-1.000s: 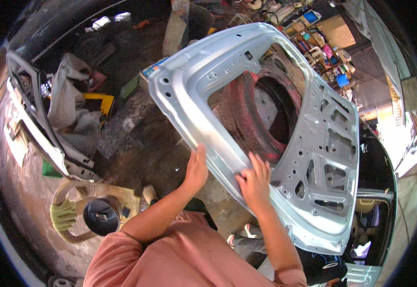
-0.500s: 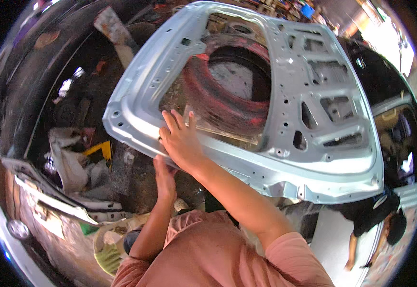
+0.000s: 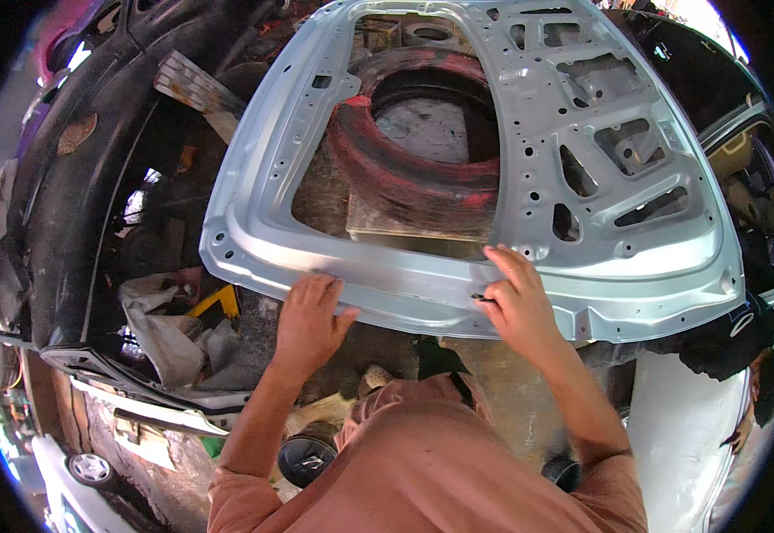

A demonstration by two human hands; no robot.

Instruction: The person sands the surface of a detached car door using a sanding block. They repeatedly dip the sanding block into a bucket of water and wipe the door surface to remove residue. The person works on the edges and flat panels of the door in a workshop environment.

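Observation:
A bare silver-grey car door panel (image 3: 387, 275), which looks like a tailgate, lies before me with its window opening at the left and cut-outs at the right. My left hand (image 3: 311, 320) rests on its near edge, fingers over the rim and thumb spread. Farther right, my right hand (image 3: 518, 300) touches the strip below the window opening. Its index finger reaches forward while the other fingers curl in. A small dark object (image 3: 481, 298) shows at those curled fingertips; its kind is unclear. Beneath the panel, a red-smeared tire (image 3: 405, 191) shows through the opening.
A dark car body (image 3: 85, 213) stands at the left, with a grey cloth (image 3: 160, 324) and a yellow piece (image 3: 216, 304) nearby. At the right edge a person in dark clothing (image 3: 729, 338) bends beside a white panel (image 3: 685, 426). A board (image 3: 196, 84) leans at far left.
My right hand has moved right along the near frame, away from my left hand. My left hand now lies on top of the edge. The view has shifted; the person at right is less visible.

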